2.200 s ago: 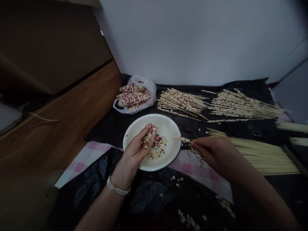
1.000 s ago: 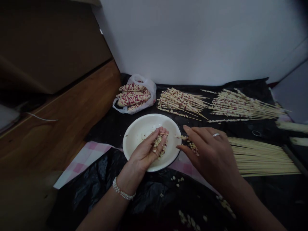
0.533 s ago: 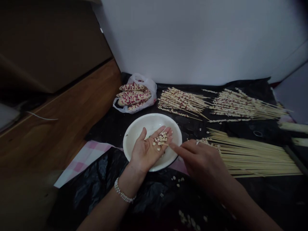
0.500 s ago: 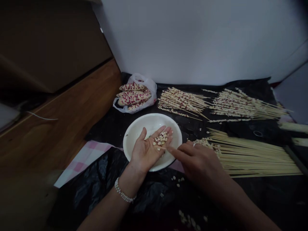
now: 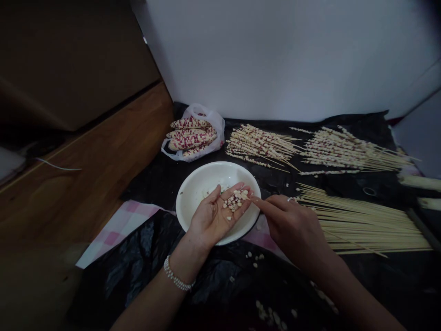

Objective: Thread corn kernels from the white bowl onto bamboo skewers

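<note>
My left hand [image 5: 215, 214] is palm up over a white bowl [image 5: 188, 184], its fingers slightly cupped. Pale and purple corn kernels [image 5: 236, 200] lie in its palm and on its fingers. My right hand [image 5: 292, 223], with a ring on one finger, is closed in a pinch at the left fingertips. Behind it a thin bamboo skewer [image 5: 365, 247] slants out in line with the pinch; its front end is hidden by the fingers. A few kernel bits lie inside the bowl.
Speckled corn cobs [image 5: 193, 140] sit in a plastic bag [image 5: 217, 122] at the back. Two piles of kernel-threaded skewers [image 5: 257, 142] lie right of it. Bare bamboo skewers [image 5: 372, 225] are spread at right. Loose kernels [image 5: 270, 316] dot the black plastic sheet [image 5: 138, 266].
My right hand has shifted slightly right and up, with the skewer's rear end now showing beyond it. My left fingers have moved a little right and curl more around the kernels.
</note>
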